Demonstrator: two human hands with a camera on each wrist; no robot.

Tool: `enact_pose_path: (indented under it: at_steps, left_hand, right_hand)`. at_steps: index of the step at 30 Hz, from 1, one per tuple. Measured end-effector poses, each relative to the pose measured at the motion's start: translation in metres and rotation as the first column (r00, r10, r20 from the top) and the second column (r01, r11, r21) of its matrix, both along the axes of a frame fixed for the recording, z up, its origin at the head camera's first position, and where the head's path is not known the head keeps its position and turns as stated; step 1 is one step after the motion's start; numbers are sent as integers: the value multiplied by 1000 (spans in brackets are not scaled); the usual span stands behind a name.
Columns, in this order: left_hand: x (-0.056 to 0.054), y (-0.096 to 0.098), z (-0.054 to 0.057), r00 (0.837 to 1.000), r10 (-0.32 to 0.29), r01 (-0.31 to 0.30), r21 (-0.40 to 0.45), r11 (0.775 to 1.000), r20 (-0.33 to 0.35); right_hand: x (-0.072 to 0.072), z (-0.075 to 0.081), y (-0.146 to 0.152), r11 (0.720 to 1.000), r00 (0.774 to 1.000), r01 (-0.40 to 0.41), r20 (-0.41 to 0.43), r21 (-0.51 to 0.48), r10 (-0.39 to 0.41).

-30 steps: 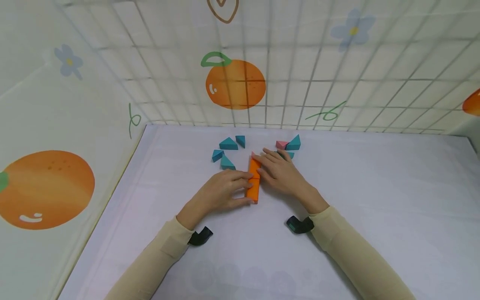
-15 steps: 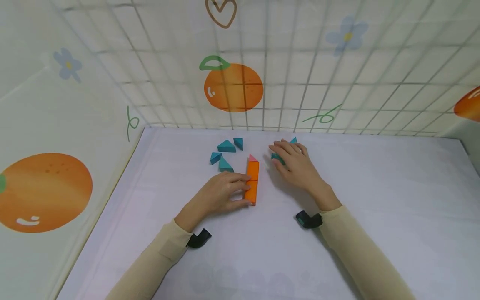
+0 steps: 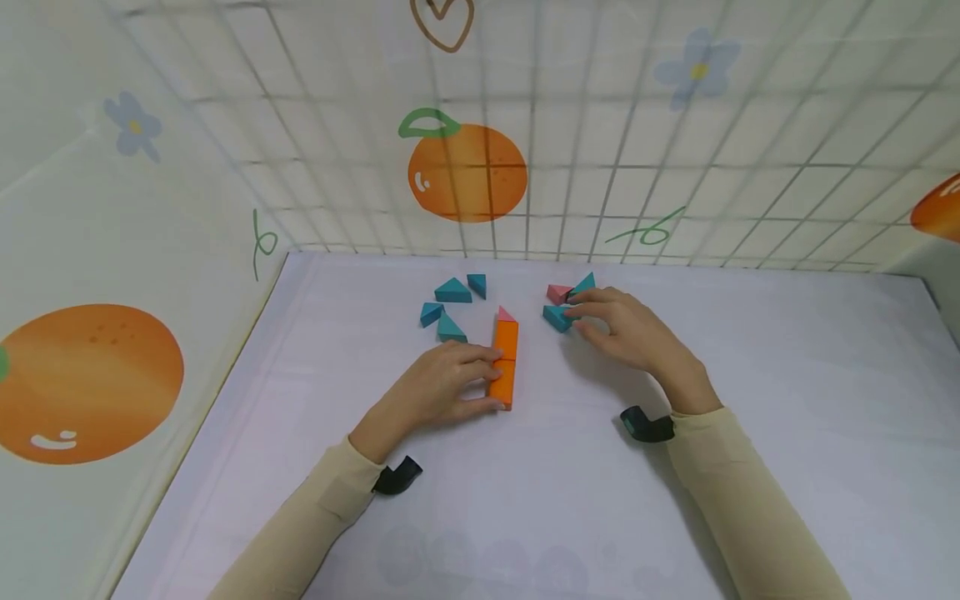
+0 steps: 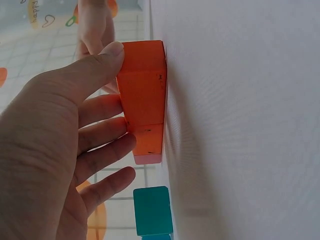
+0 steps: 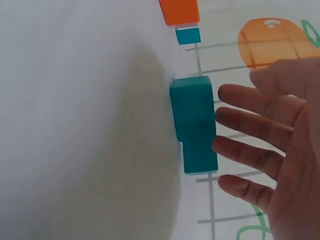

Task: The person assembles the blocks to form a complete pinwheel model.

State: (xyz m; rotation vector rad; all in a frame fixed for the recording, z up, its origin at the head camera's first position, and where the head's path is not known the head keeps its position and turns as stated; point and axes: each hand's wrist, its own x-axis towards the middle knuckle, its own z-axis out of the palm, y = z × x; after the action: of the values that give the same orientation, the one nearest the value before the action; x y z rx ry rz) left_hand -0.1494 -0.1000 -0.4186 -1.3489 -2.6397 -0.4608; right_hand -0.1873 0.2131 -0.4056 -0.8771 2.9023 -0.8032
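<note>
Two orange blocks (image 3: 507, 337) lie end to end in a line, with a small pink triangular block (image 3: 506, 315) at their far end. My left hand (image 3: 438, 385) rests on their left side, its thumb by the near end and its fingertips touching the orange faces, as the left wrist view shows. My right hand (image 3: 637, 337) hovers beside a teal triangular block (image 3: 556, 317), fingers extended; whether a fingertip touches it is unclear. Just behind are another pink triangular block (image 3: 557, 293) and a teal triangle (image 3: 583, 284) partly covered by my right hand.
Left of the orange line lie several teal triangular blocks, among them a wide one (image 3: 453, 292) and one near my left fingers (image 3: 450, 328). A white cloth (image 3: 795, 358) covers the table. A printed grid curtain (image 3: 600, 125) borders the back edge.
My right hand has left the pink tip of the orange line and moved right, over the teal blocks and then back from them. A teal block there has turned. My left hand stays put.
</note>
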Motion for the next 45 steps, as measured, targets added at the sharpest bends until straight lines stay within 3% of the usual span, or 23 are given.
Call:
enact_pose_path:
  at_steps: [9, 28, 45]
  left_hand:
    - [-1, 0, -1, 1000, -5, 5, 10, 1000, -3]
    - [-2, -1, -5, 1000, -9, 10, 60, 998, -12]
    - [-3, -1, -6, 1000, -7, 8, 54, 999, -19]
  right_hand:
    - [0, -6, -7, 1000, 1000, -11, 19, 17, 10]
    - [4, -11, -32, 997, 998, -14, -54, 75, 18]
    - [7, -16, -43, 995, 995, -16, -93, 100, 26]
